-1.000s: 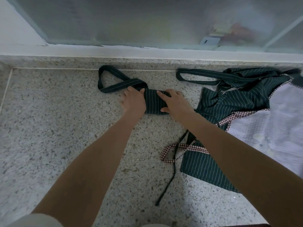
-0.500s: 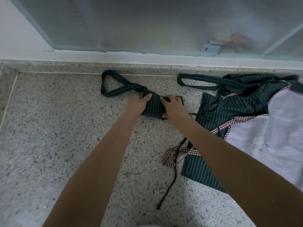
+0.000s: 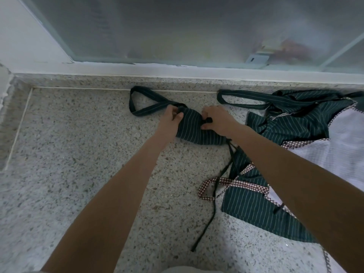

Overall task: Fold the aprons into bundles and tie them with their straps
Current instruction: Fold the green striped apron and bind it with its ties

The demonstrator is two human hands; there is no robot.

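A dark green pinstriped apron is folded into a small bundle (image 3: 194, 130) on the speckled stone floor (image 3: 78, 154). Its neck loop (image 3: 146, 103) trails out to the left. My left hand (image 3: 171, 117) grips the bundle's left end where the loop comes out. My right hand (image 3: 217, 120) pinches a thin dark strap (image 3: 207, 120) on top of the bundle's right side. A long dark tie (image 3: 210, 219) runs from under my right wrist down across the floor.
Another green striped apron (image 3: 291, 119) lies unfolded at the right, overlapped by a pale lilac apron (image 3: 344, 146) with a red checked trim strap (image 3: 218, 184). A white sill and frosted glass panel (image 3: 177, 30) close off the far side.
Both hands shifted from lying on the bundle to gripping it. My right hand has picked up the thin strap and the bundle has lifted and bunched slightly.
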